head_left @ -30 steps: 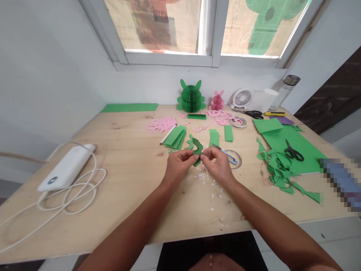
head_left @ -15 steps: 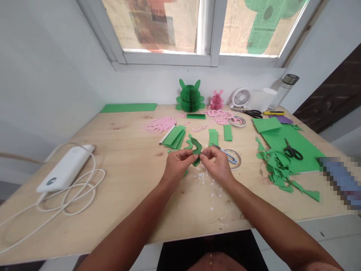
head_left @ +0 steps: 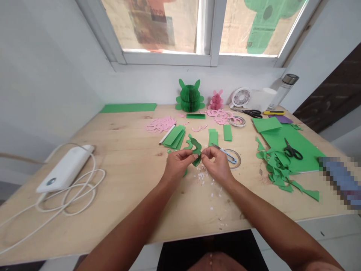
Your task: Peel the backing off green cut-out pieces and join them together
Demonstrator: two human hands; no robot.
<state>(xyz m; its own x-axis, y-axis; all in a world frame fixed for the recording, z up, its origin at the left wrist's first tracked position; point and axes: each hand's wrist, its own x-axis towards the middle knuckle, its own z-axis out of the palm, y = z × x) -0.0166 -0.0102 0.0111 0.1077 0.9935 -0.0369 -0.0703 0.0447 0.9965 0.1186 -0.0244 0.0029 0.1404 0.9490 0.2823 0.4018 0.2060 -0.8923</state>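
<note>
My left hand (head_left: 177, 165) is closed, pinching a curved green paper cutout (head_left: 196, 146) between thumb and fingers above the table. Close beside the cutout's right edge, my right hand (head_left: 217, 162) has thumb and forefinger pressed together; whatever lies between them is too small to make out. Below both hands, tiny white paper bits (head_left: 202, 176) are scattered on the wood. Just past my right hand lie a light-blue cutter (head_left: 231, 158) and a roll of tape (head_left: 239, 161). More green cut paper (head_left: 188, 143) sits behind the left hand, partly hidden.
Folded green paper (head_left: 175, 137) and a white pen (head_left: 167, 134) lie ahead, near pink scraps (head_left: 160, 124). Green (head_left: 191, 98) and pink (head_left: 216, 101) paper figures stand at the wall. Black scissors (head_left: 293, 150) rest on green sheets at right. A white power bank (head_left: 66, 167) with cable lies left.
My right hand has shifted slightly right, so a small gap now shows between its fingertips and the cutout. My left hand keeps its hold in the same place.
</note>
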